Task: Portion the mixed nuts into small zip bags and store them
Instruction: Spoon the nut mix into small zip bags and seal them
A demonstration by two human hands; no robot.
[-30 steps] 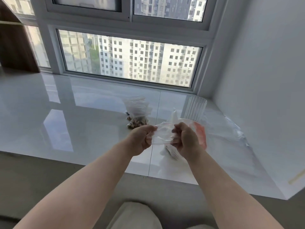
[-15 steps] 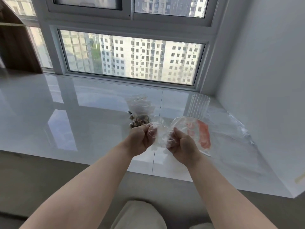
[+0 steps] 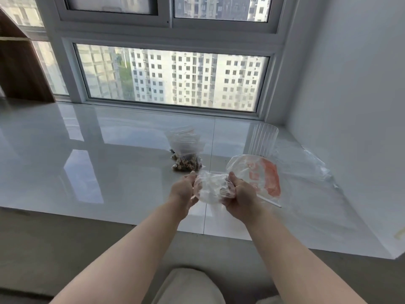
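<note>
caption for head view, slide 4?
Both hands hold a small clear zip bag above the sill, filled nut bags behind.

Both forearms bare, no sleeves visible up to frame edge. Left hand & right hand: no rings, watch or gloves. Pale beige trouser knee at bottom centre.

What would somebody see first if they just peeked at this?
Two hands, the left hand and right hand, hold a small clear zip bag above the shiny white ledge. Behind them lie filled nut bags, and to the right a big bag with red print.
</note>
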